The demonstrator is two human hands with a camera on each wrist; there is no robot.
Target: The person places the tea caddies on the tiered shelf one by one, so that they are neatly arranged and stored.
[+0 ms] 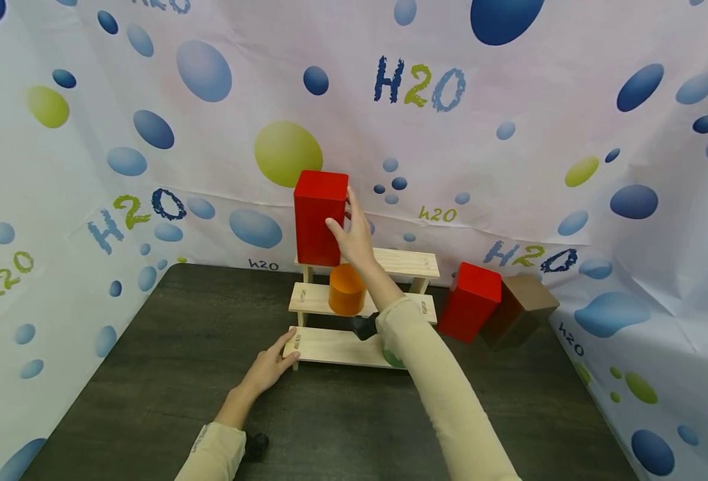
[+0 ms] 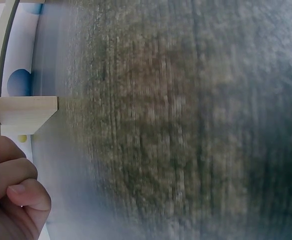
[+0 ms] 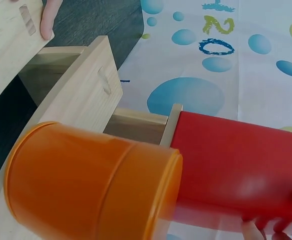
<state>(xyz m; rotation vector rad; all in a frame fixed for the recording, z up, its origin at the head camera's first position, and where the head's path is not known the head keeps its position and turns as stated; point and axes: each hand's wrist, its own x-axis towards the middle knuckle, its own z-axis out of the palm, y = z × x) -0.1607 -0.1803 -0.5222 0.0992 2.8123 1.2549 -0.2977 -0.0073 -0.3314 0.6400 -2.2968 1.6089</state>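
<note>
My right hand (image 1: 356, 235) holds a tall red box (image 1: 316, 227) by its right side, thumb on the front and fingers along the far side. The box stands upright at the left end of the top step of a three-tier wooden stand (image 1: 336, 348); in the right wrist view its base meets that board. My left hand (image 1: 266, 369) grips the left end of the lowest step, with curled fingers (image 2: 13, 172) at the board in the left wrist view. An orange lidded canister (image 3: 80, 180) sits on the middle step, in front of the red box.
A green round thing (image 1: 392, 359) on the lowest step is mostly hidden by my right forearm. Right of the stand, a second red box (image 1: 471, 300) and a brown box (image 1: 522, 310) stand on the dark table (image 1: 210, 321). A printed sheet (image 1: 354, 80) hangs behind.
</note>
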